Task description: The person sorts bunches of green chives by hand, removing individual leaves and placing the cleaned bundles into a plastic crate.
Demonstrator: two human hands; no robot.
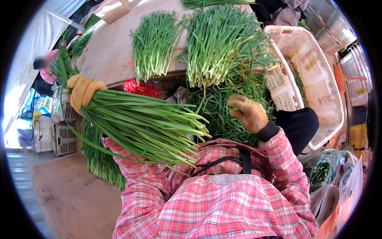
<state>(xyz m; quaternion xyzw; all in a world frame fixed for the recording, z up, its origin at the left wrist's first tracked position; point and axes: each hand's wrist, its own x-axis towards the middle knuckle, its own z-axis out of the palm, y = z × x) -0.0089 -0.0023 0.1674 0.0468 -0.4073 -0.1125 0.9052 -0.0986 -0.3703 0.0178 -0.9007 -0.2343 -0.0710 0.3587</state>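
Observation:
My left hand [84, 92], in a tan glove, is wrapped round the leafy end of a thick bunch of garlic chives [147, 123]. The pale stem ends point right, across my lap, and one long leaf droops below the rest. My right hand [251, 114], gloved too, hovers right of the stem ends without touching them. Its thumb stands apart from the bent, slightly blurred fingers, and nothing shows in it. Beneath it lies a heap of loose green leaves [234, 99].
On the board table [107, 51] ahead lie a smaller chive bundle [155, 44] and a larger one [223, 44]. A white plastic crate [324, 79] stands at the right, beside my knee. More chives [101, 159] lie at my left. Another person [47, 67] is at the far left.

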